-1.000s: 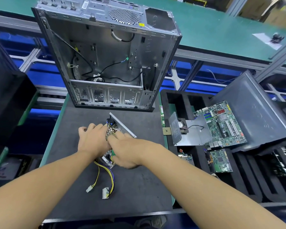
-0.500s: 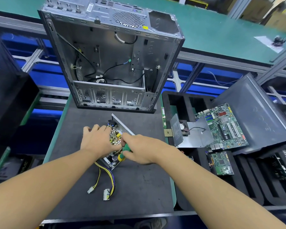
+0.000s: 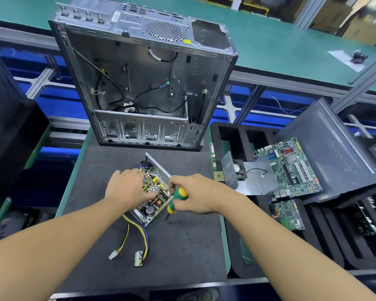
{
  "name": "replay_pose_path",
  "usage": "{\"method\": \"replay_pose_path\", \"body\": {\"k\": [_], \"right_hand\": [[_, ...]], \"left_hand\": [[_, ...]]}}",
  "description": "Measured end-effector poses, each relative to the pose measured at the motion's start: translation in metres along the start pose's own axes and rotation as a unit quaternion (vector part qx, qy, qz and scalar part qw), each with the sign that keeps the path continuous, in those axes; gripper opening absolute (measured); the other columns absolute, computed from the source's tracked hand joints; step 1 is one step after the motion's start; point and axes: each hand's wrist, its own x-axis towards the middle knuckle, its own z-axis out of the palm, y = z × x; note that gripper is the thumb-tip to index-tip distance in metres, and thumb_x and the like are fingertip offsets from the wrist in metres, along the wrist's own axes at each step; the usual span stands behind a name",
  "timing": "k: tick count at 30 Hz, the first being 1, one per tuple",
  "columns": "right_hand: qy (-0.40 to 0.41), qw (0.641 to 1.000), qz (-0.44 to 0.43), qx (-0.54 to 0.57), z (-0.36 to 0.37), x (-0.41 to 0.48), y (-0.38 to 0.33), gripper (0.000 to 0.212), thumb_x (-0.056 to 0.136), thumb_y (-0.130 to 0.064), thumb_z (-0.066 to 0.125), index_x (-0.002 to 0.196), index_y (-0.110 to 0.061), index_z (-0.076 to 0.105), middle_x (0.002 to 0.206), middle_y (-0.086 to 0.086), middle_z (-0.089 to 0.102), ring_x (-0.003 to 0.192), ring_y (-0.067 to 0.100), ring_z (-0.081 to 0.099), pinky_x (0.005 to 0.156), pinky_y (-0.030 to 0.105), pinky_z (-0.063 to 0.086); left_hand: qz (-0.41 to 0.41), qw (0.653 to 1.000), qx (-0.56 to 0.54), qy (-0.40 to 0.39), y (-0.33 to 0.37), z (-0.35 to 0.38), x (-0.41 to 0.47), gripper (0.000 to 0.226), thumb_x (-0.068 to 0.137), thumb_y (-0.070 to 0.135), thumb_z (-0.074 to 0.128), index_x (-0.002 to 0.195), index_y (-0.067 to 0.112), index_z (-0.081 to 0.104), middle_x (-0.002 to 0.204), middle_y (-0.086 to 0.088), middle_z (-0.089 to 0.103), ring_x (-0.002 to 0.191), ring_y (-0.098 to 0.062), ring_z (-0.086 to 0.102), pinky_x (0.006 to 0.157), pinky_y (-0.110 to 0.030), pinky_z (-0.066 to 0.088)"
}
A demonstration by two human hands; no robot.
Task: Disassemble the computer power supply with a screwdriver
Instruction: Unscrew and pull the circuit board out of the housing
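The right hand [image 3: 195, 193] is closed around a green-and-yellow screwdriver [image 3: 176, 198], fingers wrapped over the handle, its lower end pointing down at the dark mat [image 3: 182, 246] just beside the near right edge of the power supply [image 3: 154, 192]. The left hand [image 3: 126, 187] lies flat on the supply's exposed circuit board, fingers spread and pressing down rather than clasping anything. The supply itself sits open in the middle of the mat, in front of the one empty computer case [image 3: 143, 83] (which stands on its side with its open face toward the camera). Two cable bundles [image 3: 139, 233] run from the supply toward the person, each ending in one white connector. To the right, two green circuit boards [image 3: 291, 168] rest on black foam trays [image 3: 232, 137], alongside one small fan [image 3: 239, 168] on a metal plate. Compared with a second ago, the right hand has drawn off the board to its right edge, so the screwdriver handle now shows plainly, while the left hand has stayed on the board.
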Motion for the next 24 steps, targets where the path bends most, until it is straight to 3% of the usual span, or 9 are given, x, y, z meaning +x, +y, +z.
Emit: {"method": "replay_pose_path", "body": {"k": [6,10,13,18,24], "right_hand": [[0.070,0.997,0.014,0.016,0.015,-0.005,0.009,0.026,0.091,-0.050,0.056,0.093,-0.025,0.051,0.079,-0.001,0.063,0.070,0.016,0.050,0.060,0.032,0.038],[0.084,0.996,-0.018,0.033,0.036,-0.001,0.003,0.019,0.089,-0.032,0.058,0.082,-0.015,0.051,0.087,0.000,0.052,0.079,0.020,0.047,0.073,0.037,0.045],[0.047,0.995,0.020,0.085,0.050,0.006,0.005,0.007,0.086,-0.023,0.057,0.083,-0.023,0.051,0.090,-0.003,0.053,0.067,0.016,0.050,0.065,0.030,0.044],[0.016,1.000,-0.011,0.021,0.082,0.013,0.017,0.017,0.090,-0.011,0.053,0.103,-0.014,0.062,0.110,0.004,0.060,0.101,0.024,0.055,0.088,0.036,0.046],[0.091,0.993,0.071,0.028,0.112,0.021,0.024,0.014,0.094,-0.026,0.059,0.103,-0.016,0.062,0.107,0.002,0.058,0.099,0.024,0.056,0.085,0.038,0.049]], "left_hand": [[-0.015,1.000,-0.022,0.006,0.001,-0.005,0.001,0.062,0.071,0.086,0.038,0.083,0.027,0.052,0.082,0.011,0.052,0.090,-0.017,0.060,0.074,-0.036,0.031],[-0.009,1.000,-0.018,0.002,0.007,-0.005,0.000,0.063,0.074,0.085,0.035,0.086,0.025,0.050,0.092,0.007,0.062,0.093,-0.018,0.061,0.074,-0.036,0.033],[-0.026,0.998,-0.050,-0.038,0.011,-0.009,0.001,0.061,0.074,0.083,0.040,0.079,0.023,0.047,0.082,0.008,0.054,0.086,-0.020,0.059,0.073,-0.036,0.031],[-0.066,0.989,-0.096,-0.087,0.008,-0.018,0.005,0.060,0.071,0.082,0.046,0.075,0.022,0.054,0.074,0.010,0.054,0.076,-0.019,0.054,0.073,-0.037,0.034],[-0.116,0.987,-0.078,-0.082,0.011,-0.021,0.002,0.063,0.071,0.083,0.044,0.075,0.021,0.055,0.072,0.007,0.053,0.072,-0.021,0.053,0.068,-0.034,0.034]]}}
